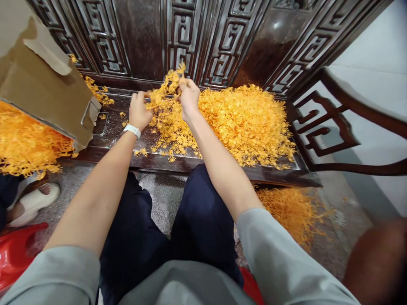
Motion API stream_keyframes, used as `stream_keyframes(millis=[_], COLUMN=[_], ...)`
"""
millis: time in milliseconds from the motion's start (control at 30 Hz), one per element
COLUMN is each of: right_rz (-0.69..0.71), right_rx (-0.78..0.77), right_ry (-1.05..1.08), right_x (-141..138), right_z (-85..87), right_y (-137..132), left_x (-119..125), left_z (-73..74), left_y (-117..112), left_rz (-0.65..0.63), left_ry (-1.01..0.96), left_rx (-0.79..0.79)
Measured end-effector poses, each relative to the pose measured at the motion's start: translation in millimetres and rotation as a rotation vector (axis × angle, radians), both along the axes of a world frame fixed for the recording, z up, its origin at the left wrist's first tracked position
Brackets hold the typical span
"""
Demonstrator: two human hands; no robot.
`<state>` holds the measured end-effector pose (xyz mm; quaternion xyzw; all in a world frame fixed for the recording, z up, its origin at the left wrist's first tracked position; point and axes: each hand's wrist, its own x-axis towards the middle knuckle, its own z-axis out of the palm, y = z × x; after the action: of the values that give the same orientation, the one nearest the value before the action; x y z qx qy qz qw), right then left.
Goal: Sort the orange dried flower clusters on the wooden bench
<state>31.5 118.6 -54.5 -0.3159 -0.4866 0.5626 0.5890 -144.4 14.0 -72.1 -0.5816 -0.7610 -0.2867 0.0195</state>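
Note:
Between my two hands hangs a strand of small orange plastic flower-shaped pieces (164,91), raised above the bench. My left hand (139,111), with a white watch band on its wrist, has its fingers closed at the strand's lower left end. Higher up, my right hand (190,96) pinches the strand near its upper right end; the fingertips are partly hidden. A large heap of the same loose orange pieces (244,123) lies on the dark wooden bench (111,146), to the right of and below my hands.
An open cardboard box (47,84) on the left holds more orange pieces (28,142). A carved bench back (143,38) rises behind, and an armrest (327,123) bounds the right. Thin orange strips (289,212) lie on the floor. Another person's sandalled foot (34,203) and a red stool (19,254) are at left.

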Motion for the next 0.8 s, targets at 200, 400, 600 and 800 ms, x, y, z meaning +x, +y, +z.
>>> stream_keyframes(millis=[200, 400, 600, 800], right_rz=[-0.199, -0.029, 0.009, -0.082], right_rx=[-0.198, -0.159, 0.158, 0.514], right_ry=[0.251, 0.139, -0.199, -0.512], right_x=[61, 94, 98, 132], right_z=[32.5, 46.5, 55.8, 90.3], right_y=[9, 0, -30, -76], left_x=[-63, -65, 45, 132], left_z=[-22.5, 2.8, 90.3, 106.2], left_y=[-33, -35, -22, -20], left_rz=[0.193, 0.275, -0.175, -0.476], left_ry=[-0.149, -0.078, -0.073, -0.219], left_rx=[-0.176, -0.138, 0.265, 0.236])
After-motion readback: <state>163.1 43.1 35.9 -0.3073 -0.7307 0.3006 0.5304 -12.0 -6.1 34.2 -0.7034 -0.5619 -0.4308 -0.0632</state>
